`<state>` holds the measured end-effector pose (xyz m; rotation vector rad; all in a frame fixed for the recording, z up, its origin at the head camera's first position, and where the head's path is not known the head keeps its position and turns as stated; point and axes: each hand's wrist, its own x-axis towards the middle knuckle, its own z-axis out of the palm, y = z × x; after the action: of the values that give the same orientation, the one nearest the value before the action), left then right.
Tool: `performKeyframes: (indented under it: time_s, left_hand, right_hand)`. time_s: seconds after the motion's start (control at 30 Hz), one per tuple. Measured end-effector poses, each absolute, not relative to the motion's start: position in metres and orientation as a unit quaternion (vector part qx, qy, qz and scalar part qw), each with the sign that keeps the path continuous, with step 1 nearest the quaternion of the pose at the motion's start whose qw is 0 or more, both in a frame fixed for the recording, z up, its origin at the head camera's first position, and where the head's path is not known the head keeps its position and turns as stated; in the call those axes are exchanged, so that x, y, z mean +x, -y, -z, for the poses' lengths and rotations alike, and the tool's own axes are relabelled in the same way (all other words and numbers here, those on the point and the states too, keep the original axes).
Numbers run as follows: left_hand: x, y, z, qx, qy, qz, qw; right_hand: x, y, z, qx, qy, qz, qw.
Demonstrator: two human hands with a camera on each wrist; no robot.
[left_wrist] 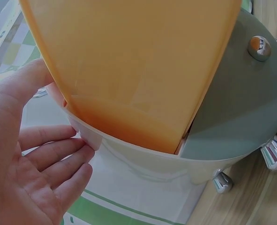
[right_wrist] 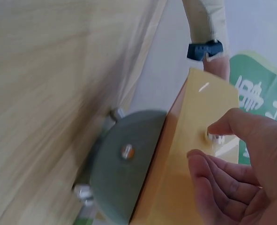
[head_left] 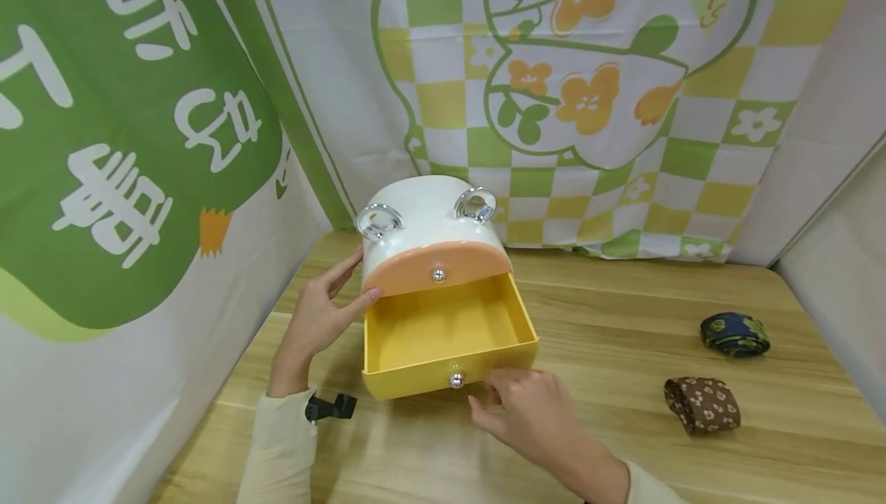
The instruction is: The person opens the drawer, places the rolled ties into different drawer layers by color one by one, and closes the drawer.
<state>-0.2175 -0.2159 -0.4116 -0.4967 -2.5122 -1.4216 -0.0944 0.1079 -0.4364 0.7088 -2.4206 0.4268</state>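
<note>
A white box (head_left: 425, 200) with two silvery ring-shaped ears and a peach upper front (head_left: 408, 267) stands on the table. Its lower yellow drawer (head_left: 450, 366) is pulled out, and nothing lies inside. My left hand (head_left: 320, 315) steadies the box at its left side, thumb by the front edge and fingers extended along the white wall (left_wrist: 152, 171). Just right of the drawer's silver knob (head_left: 457, 380), my right hand (head_left: 536, 412) has loosely bent fingers near the drawer front. In the right wrist view, thumb and fingers stay apart, the thumb beside the knob (right_wrist: 215, 138).
On the right of the wooden table (head_left: 609, 319) lie two rolled cloths: a dark blue one with a green pattern (head_left: 734, 335) and a brown one with pale flowers (head_left: 702, 405). Printed curtains (head_left: 450, 65) hang behind and at the left.
</note>
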Motion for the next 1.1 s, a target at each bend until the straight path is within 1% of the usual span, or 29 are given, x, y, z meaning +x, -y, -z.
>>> performKeyframes:
  time_s: [0.17,0.27,0.4,0.57,0.77,1.1]
  left_hand:
    - [-0.217,0.217,0.411,-0.166,0.855,0.480,0.108]
    - [-0.217,0.218,0.411,-0.166,0.855,0.479,0.110]
    - [-0.218,0.218,0.412,-0.170,0.852,0.484,0.107]
    - [-0.218,0.217,0.412,-0.172,0.848,0.490,0.104]
    - [-0.218,0.216,0.412,-0.172,0.848,0.491,0.105]
    - [-0.218,0.217,0.413,-0.171,0.847,0.492,0.104]
  right_hand:
    - [-0.092,-0.139,0.432,0.271,0.909,-0.197,0.246]
    - [-0.090,-0.160,0.429,0.270,0.911,-0.200,0.238]
    - [-0.087,-0.191,0.424,0.263,0.920,-0.177,0.231]
    - [-0.081,-0.237,0.421,0.270,0.937,-0.143,0.168]
    - [-0.077,-0.295,0.430,0.283,0.939,-0.123,0.151]
    - [-0.075,-0.375,0.443,0.192,0.973,-0.107,0.074]
